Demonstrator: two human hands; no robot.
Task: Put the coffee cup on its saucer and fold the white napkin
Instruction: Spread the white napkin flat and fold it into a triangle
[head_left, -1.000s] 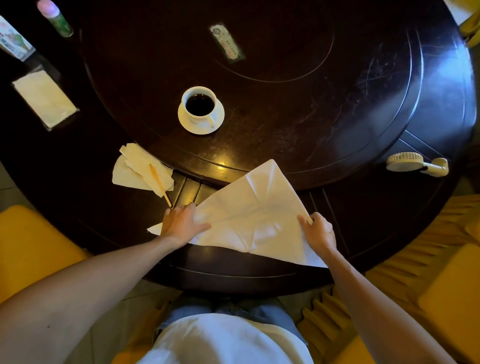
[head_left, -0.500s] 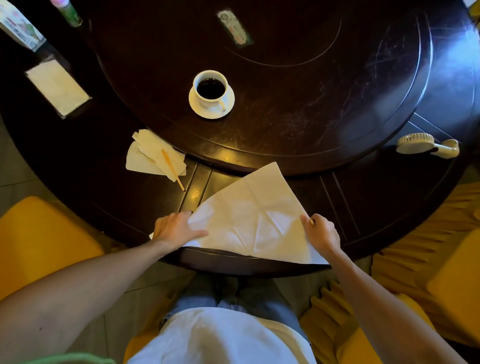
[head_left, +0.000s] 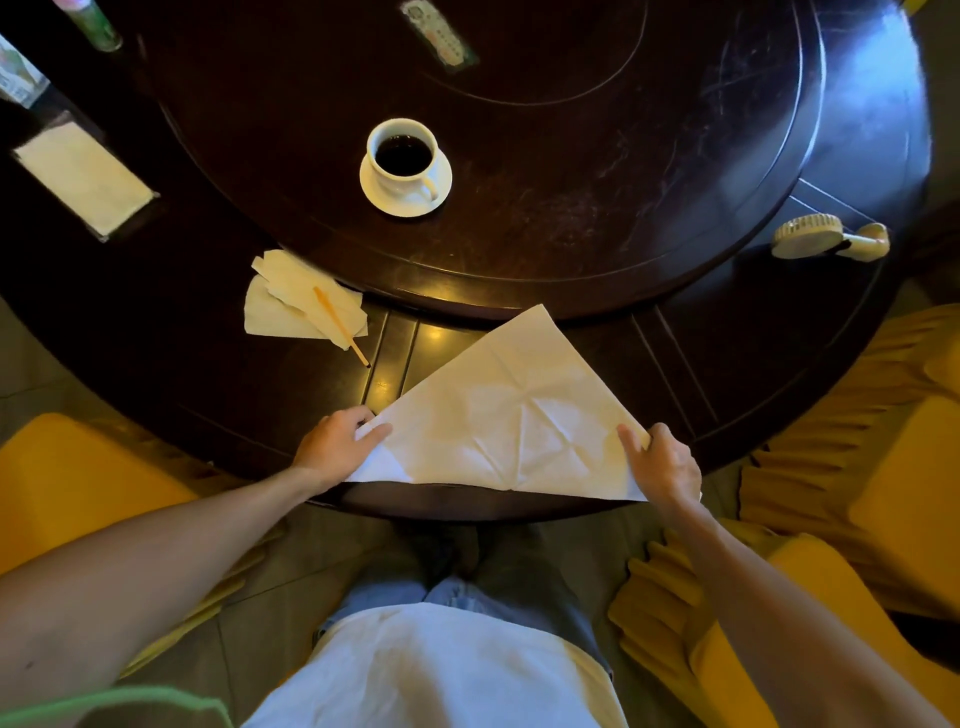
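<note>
A: Where is the white napkin (head_left: 498, 421) relative to the hands?
B: Spread as a triangle on the near edge of the worktop (head_left: 727, 364), apex toward 12 o'clock, long side along the rim at 6 o'clock. Left hand (head_left: 332, 447) at the corner toward 9 o'clock, right hand (head_left: 662, 465) at the corner toward 3 o'clock.

A: And the left hand, how far open?
B: Curled over the corner, thumb on top of the cloth, other fingers bent at its edge; pinching that corner, by the look of it.

A: The right?
B: Thumb lying along the top of the cloth, remaining fingers curled round the edge and partly hidden; gripping that corner.

A: The coffee cup (head_left: 402, 156)?
B: Seated upright on its saucer (head_left: 382, 200), dark liquid inside, handle toward 5 o'clock. Well apart from both hands, off toward 12 o'clock on the raised round centre.

A: Anything else nearby?
B: Crumpled tissues (head_left: 291, 301) with a thin stick (head_left: 340, 325) across them, toward 10 o'clock from the left hand; a small handheld fan (head_left: 826, 236) toward 2 o'clock from the right hand
</note>
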